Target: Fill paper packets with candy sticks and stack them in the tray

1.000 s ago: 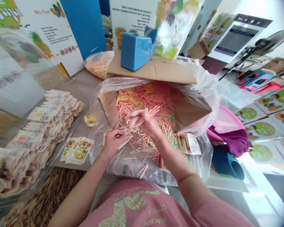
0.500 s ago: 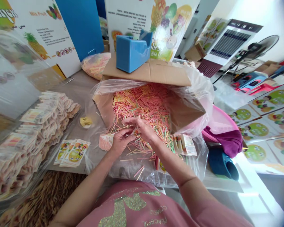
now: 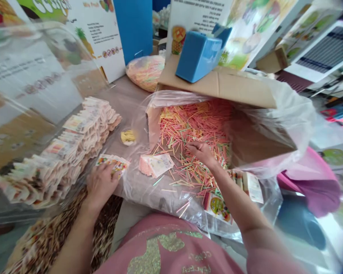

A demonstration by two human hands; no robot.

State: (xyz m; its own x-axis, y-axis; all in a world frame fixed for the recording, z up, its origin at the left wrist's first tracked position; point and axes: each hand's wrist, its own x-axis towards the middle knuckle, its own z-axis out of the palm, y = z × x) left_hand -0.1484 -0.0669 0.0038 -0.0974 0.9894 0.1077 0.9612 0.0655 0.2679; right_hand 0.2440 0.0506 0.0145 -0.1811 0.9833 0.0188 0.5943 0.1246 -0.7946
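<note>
Your hands parted since earlier frame: left hand point(image 3: 101, 183) now flat, fingers spread on printed sachets point(image 3: 114, 164); right hand point(image 3: 200, 152) loosely curled, fingertips touching coloured sticks point(image 3: 194, 125) spilling from lined cardboard box point(image 3: 257, 140). Beyond, blue tape dispenser point(image 3: 198, 57).

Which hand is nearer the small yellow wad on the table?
Left. The left hand rests on printed packets just below the yellow wad; the right hand is farther right, among the sticks.

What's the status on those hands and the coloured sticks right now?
Left hand flat on small printed packets. Right hand in thin pink, yellow and green sticks. Stacked packets lie between the hands.
</note>
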